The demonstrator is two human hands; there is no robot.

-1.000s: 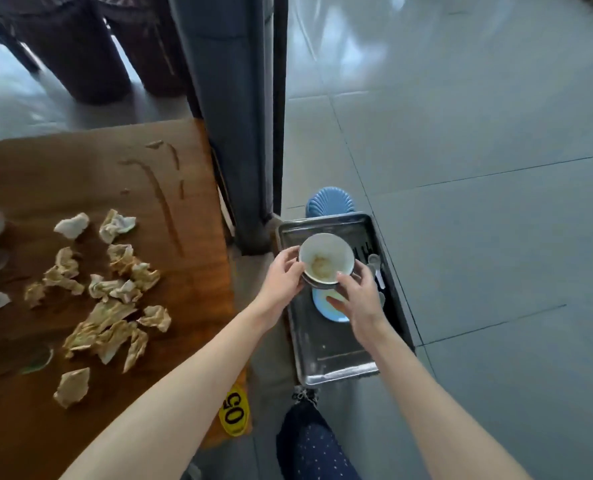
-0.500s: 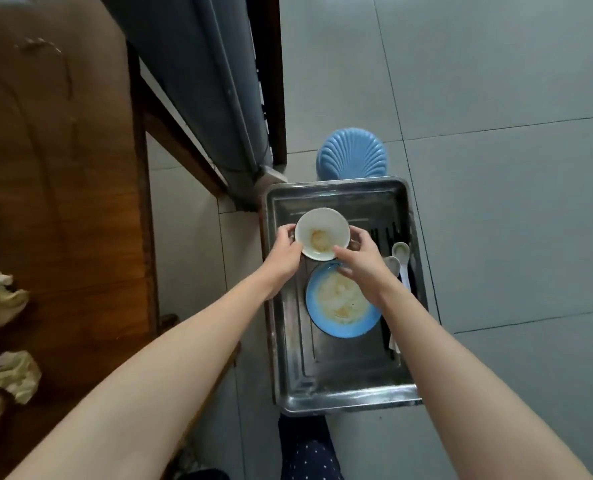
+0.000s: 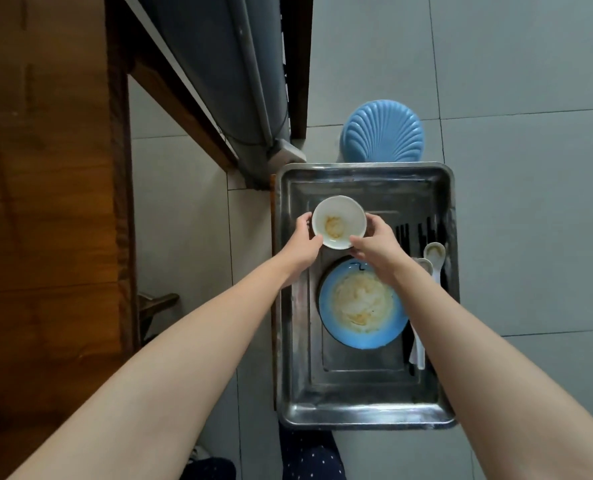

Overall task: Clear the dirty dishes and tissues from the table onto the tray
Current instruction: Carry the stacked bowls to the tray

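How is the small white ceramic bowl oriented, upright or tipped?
Upright: the white bowl shows its full round mouth and brownish residue; left hand and right hand hold its sides.

You have no legible text, label, brand or number in view; the dark mark on the round blue plate point(image 3: 362, 303) cannot be read.

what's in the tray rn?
Blue plate, two white spoons, dark chopsticks. Left hand and right hand hold the white bowl over the far end of the tray; underside hidden, contact unclear.

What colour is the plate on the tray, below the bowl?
The plate is blue, smeared with yellowish residue; clearest in the head view.
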